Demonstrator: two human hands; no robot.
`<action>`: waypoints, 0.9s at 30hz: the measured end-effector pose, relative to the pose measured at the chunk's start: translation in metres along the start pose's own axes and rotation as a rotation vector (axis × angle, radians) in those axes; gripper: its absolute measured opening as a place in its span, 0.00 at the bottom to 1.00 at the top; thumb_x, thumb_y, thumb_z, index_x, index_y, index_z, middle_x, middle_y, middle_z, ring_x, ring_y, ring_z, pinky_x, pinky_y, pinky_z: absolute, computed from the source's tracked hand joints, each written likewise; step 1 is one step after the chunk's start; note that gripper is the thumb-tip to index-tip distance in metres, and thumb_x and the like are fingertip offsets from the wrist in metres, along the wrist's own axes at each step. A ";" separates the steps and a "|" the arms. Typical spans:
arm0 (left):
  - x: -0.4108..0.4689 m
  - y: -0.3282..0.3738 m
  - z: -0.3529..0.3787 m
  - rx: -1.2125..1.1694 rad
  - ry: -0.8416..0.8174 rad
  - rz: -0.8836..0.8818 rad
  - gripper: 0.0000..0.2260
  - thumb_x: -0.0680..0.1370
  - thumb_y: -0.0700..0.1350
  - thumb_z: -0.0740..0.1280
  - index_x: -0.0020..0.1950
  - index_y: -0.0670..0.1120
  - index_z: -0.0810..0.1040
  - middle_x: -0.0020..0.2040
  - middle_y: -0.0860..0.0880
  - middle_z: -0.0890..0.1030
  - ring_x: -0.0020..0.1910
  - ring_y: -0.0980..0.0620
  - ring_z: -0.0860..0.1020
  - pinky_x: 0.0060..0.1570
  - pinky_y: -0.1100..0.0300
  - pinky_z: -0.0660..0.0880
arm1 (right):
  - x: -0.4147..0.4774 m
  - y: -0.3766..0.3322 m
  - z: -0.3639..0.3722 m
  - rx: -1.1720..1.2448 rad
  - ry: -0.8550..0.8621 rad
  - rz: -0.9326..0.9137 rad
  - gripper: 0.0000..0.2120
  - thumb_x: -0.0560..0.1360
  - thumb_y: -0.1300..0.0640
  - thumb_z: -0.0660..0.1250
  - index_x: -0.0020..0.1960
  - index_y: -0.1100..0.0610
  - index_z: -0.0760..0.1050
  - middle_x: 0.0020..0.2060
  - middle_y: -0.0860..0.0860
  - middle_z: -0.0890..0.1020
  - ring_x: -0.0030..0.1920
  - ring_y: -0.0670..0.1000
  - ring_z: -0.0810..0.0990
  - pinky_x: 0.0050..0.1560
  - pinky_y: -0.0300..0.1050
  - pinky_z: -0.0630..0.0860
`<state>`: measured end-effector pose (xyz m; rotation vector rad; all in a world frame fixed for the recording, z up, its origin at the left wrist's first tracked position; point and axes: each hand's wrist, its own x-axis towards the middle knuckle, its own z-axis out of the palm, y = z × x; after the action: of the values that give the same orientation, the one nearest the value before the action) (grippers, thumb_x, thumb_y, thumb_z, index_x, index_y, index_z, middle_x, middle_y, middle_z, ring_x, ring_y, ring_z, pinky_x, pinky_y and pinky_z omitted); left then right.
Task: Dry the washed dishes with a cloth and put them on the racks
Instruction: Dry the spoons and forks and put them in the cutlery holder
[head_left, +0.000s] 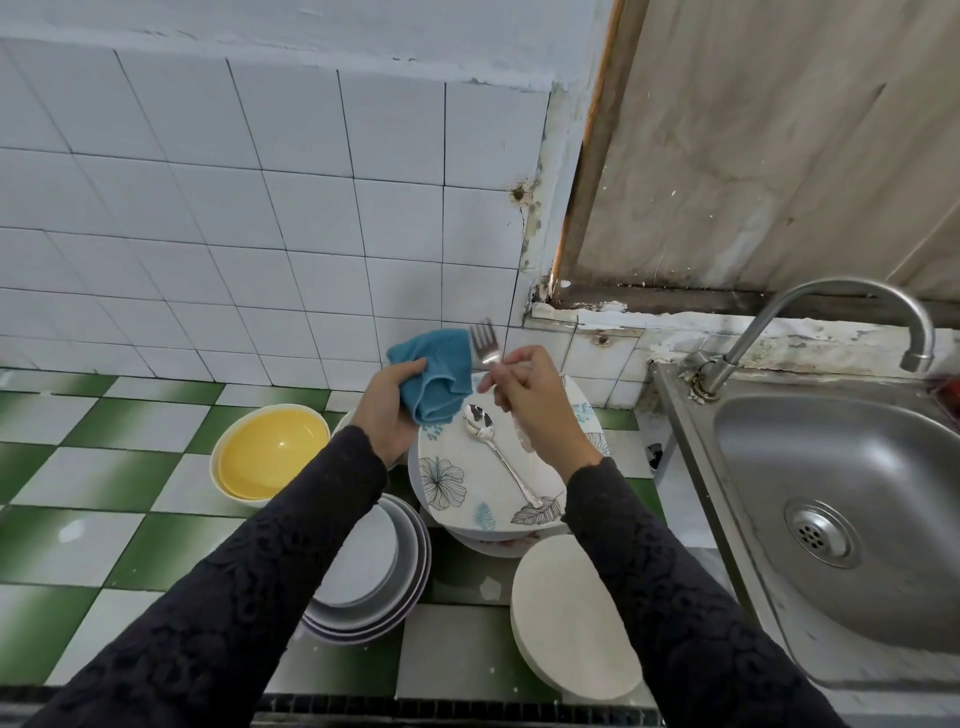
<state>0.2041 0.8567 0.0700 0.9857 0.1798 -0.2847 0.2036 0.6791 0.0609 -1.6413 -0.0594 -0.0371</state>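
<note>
— What is hard to make out here?
— The handle of the silver metal fork (485, 344) disappears inside the right hand (530, 405), and its tines are blurred against the white wall tiles (260, 208). The dishes stacked under the white floral-patterned plate (457, 499) show only as rims. The dark left sleeve (260, 571) covers part of the stack of shallow grey-white plates (369, 577).
— And the fingers?
— The right hand's fingers (511, 359) are curled and pinch the fork upright above the floral plate. The left hand (387, 410) is clenched round a bunched blue cloth (439, 371) just beside the tines. I cannot tell whether cloth and fork touch.
— What else is there?
— A silver metal spoon (488, 441) lies on the floral plate. A yellow-lined bowl (265, 452) sits to the left on the green-and-white tiled worktop (104, 519). A round off-white plate (571, 613) lies near the steel sink (857, 519).
</note>
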 end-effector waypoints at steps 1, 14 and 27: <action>-0.001 -0.003 0.004 0.020 -0.011 -0.001 0.13 0.80 0.40 0.60 0.63 0.43 0.74 0.51 0.43 0.80 0.47 0.45 0.79 0.49 0.49 0.77 | 0.001 -0.003 0.006 -0.012 -0.045 0.009 0.04 0.83 0.64 0.62 0.53 0.61 0.67 0.34 0.50 0.83 0.31 0.46 0.74 0.34 0.40 0.71; -0.003 0.000 0.005 0.201 0.010 0.034 0.10 0.79 0.39 0.58 0.58 0.42 0.74 0.51 0.43 0.79 0.47 0.47 0.78 0.45 0.53 0.77 | -0.004 0.016 -0.001 -0.392 -0.024 0.136 0.06 0.82 0.64 0.62 0.54 0.59 0.64 0.32 0.51 0.82 0.27 0.34 0.74 0.33 0.31 0.67; -0.004 -0.007 0.009 -0.104 0.060 -0.079 0.12 0.80 0.43 0.58 0.59 0.40 0.76 0.54 0.39 0.80 0.51 0.42 0.78 0.61 0.46 0.73 | -0.006 0.020 0.019 -0.585 0.103 -0.375 0.20 0.82 0.67 0.60 0.73 0.59 0.72 0.47 0.51 0.73 0.43 0.42 0.70 0.50 0.35 0.69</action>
<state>0.1985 0.8459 0.0710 0.8860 0.2860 -0.3152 0.1987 0.6961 0.0393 -2.1884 -0.2994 -0.4626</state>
